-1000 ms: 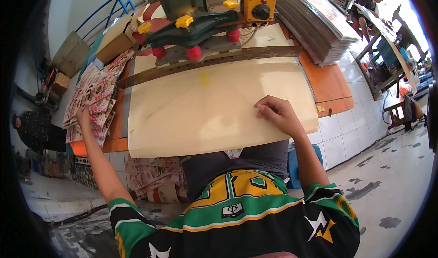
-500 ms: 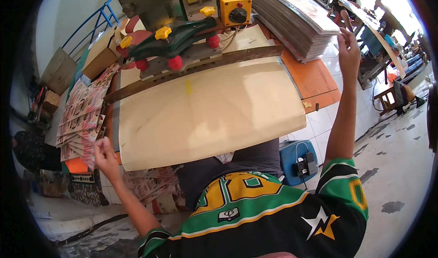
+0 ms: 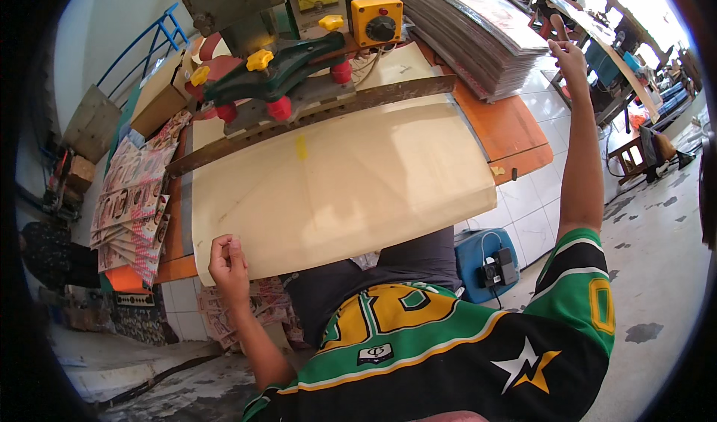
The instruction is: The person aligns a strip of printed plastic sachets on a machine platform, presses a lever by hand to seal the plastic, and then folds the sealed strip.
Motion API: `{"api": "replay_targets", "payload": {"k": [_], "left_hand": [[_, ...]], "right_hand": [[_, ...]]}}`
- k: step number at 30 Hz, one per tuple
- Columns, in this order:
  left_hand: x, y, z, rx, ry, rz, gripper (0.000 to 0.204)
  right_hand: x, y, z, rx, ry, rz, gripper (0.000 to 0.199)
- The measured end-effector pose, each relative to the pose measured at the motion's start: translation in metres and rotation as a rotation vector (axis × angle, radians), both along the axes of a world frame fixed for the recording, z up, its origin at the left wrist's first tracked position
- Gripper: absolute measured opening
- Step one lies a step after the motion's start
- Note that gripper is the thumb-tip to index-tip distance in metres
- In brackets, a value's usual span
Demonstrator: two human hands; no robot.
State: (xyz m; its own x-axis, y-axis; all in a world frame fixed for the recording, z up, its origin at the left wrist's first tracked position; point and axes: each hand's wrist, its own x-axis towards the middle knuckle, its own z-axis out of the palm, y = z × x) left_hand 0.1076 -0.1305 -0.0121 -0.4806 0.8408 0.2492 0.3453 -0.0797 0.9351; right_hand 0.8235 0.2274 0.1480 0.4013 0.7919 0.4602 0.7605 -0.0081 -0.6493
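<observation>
In the head view, my left hand is over the left front corner of the cream sheet; its fingers are loosely curled, only half closed, and I see nothing held in them. I cannot tell if they touch the sheet. My right hand is stretched far to the right, to the near corner of the tall stack of flat sheets, which is at the far right part of the table. Its fingers are bent, with the tips close together beside this corner, but I cannot tell if they pinch anything. The cream sheet covers the middle of the table and goes past its front edge, above my lap. Across the far part of this sheet is a long metal bar, under a machine with a green clamp and yellow knobs. A yellow box with a black dial is near the stack. Along the left edge of the table, printed pieces lie overlapping in a pile.
</observation>
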Motion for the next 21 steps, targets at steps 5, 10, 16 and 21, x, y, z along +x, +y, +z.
{"api": "replay_targets", "payload": {"k": [5, 10, 16, 21], "left_hand": [[0.001, 0.001, -0.007, -0.003, -0.052, -0.017, 0.019], [0.002, 0.0, -0.011, 0.007, -0.042, -0.001, 0.019], [0.003, 0.0, -0.011, 0.008, -0.048, 0.001, 0.02], [0.001, 0.0, -0.014, 0.019, -0.05, -0.005, 0.019]], "right_hand": [[-0.008, -0.003, 0.003, 0.016, -0.062, -0.036, 0.04], [0.009, 0.012, 0.006, 0.009, -0.063, -0.02, 0.035], [0.02, 0.028, 0.01, -0.07, 0.051, 0.053, 0.037], [0.008, 0.035, 0.011, 0.04, 0.303, 0.162, 0.033]]}}
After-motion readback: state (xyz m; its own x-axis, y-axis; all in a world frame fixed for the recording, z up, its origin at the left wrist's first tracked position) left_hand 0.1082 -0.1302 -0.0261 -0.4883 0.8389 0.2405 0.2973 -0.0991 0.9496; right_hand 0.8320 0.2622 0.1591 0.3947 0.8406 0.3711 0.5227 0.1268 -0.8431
